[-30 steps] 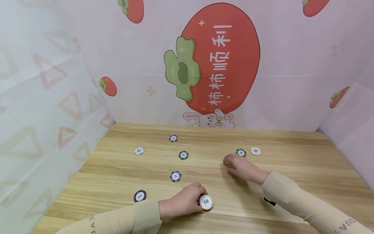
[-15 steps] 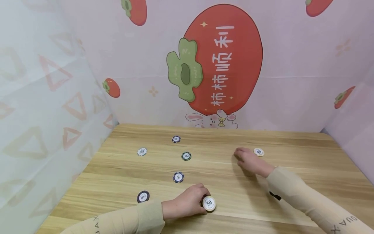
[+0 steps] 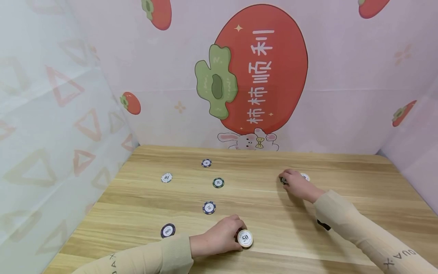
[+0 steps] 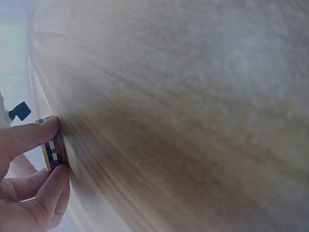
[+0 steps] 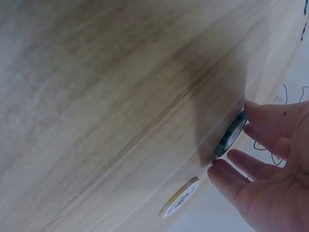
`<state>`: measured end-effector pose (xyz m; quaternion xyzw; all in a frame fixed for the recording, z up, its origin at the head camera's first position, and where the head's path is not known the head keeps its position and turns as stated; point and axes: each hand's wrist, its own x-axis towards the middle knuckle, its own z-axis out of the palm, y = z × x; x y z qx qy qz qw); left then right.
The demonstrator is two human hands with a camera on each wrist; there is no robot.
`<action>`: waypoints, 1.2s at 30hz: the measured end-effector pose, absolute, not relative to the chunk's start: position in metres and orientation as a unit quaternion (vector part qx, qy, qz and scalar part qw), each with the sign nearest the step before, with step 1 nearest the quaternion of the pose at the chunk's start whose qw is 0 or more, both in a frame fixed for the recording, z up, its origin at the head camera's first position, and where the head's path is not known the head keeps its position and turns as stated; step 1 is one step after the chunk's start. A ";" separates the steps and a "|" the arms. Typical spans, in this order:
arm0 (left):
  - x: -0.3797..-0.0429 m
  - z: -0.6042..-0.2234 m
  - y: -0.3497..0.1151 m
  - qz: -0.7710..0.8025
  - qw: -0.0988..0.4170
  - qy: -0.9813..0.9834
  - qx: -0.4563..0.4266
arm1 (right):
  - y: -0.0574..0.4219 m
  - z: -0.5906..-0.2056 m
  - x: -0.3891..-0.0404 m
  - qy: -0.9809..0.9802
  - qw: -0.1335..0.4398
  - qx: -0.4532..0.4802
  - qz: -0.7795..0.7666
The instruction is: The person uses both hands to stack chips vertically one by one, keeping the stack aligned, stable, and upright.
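My left hand (image 3: 220, 238) grips the side of a short stack of poker chips (image 3: 245, 239), topped by a white chip marked 50. In the left wrist view, thumb and fingers clasp the stack (image 4: 54, 151), whose layers show several colours. At the back right, my right hand (image 3: 299, 185) pinches a green poker chip (image 3: 284, 180) by its edge. The right wrist view has this green chip (image 5: 231, 134) between the fingertips, low at the tabletop. A white chip with a yellowish rim (image 5: 179, 197) lies beside that hand, partly hidden by it in the head view.
Other chips lie flat and spread over the wooden table (image 3: 260, 205): a white one (image 3: 166, 177), a green one (image 3: 218, 182), two blue ones, far (image 3: 206, 163) and nearer (image 3: 209, 207), and a dark purple one (image 3: 168, 230) near the left sleeve. Printed cloth walls (image 3: 164, 125) border the table.
My right hand has moved right and away to the green chip and has its fingers around it. My left hand has kept its hold on the stack. The view has shifted slightly.
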<state>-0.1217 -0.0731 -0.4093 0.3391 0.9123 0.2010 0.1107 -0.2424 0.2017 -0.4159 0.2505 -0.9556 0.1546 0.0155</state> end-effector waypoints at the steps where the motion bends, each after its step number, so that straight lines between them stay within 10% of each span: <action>1: -0.122 -0.409 -0.073 0.202 0.111 0.912 0.339 | 0.202 -0.416 -0.243 -0.956 0.019 0.251 0.153; 36: -0.121 -0.409 -0.073 0.201 0.111 0.913 0.337 | 0.198 -0.413 -0.243 -0.957 0.109 0.204 0.173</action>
